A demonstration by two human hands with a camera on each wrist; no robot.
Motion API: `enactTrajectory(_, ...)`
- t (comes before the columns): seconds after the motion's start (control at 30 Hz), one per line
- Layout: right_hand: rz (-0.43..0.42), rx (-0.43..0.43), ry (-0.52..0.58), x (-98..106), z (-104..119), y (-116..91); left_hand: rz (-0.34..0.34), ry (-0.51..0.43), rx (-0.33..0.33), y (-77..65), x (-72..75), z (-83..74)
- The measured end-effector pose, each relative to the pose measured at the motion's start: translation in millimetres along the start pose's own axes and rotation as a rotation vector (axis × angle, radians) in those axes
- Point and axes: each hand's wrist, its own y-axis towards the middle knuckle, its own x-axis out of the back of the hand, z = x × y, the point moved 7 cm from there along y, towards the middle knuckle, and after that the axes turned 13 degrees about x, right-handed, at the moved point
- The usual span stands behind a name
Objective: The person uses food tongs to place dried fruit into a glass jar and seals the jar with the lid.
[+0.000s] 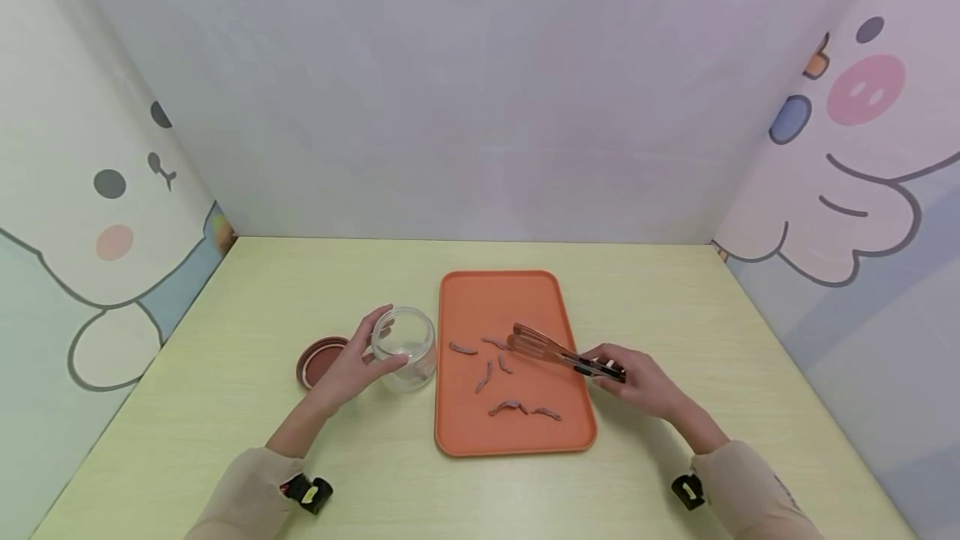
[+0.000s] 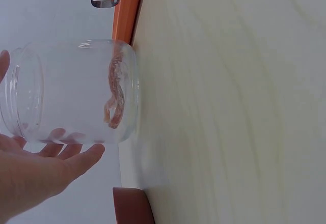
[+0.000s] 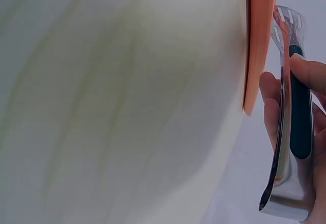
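Hands (image 1: 351,372) (image 1: 639,380) clamp, left round a clear cylindrical jar (image 2: 76,89), right on slotted metal tongs (image 1: 551,350) near wrinkled strips (image 1: 495,343).

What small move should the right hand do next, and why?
Probably, the right hand should bring the tongs onto the nearest strip on the orange tray and pinch it. They look close to that strip, and the left hand holds the open jar, with at least one similar piece inside.
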Motion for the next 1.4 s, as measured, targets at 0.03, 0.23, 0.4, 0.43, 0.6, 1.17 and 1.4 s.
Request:
enactTrajectory(0.03,0.0,0.004,0.001,-0.7,0.5,0.4,0.002,0.003,-0.002,-0.1,-0.1,0.1)
enactTrajectory(0.23,0.006,0.028,0.007,-4.3,3.0,2.7,0.004,-0.001,-0.003,0.9,0.1,1.1)
enactTrajectory(0.4,0.018,0.027,0.01,-6.5,2.2,4.2,0.009,-0.012,-0.005,1.6,0.5,2.5)
enactTrajectory(0.43,0.022,0.024,0.012,-7.0,2.0,4.5,0.01,-0.013,-0.004,1.7,0.4,2.9)
enactTrajectory(0.6,0.046,-0.001,0.027,-10.2,0.7,5.5,0.009,-0.012,0.002,1.6,0.4,3.5)
enactTrajectory(1.17,0.048,-0.028,0.077,-13.2,-0.4,5.6,0.008,-0.015,-0.012,0.8,0.5,1.4)
enactTrajectory(1.4,0.011,-0.017,0.114,2.2,18.5,16.7,0.004,-0.007,-0.004,1.9,1.2,3.3)
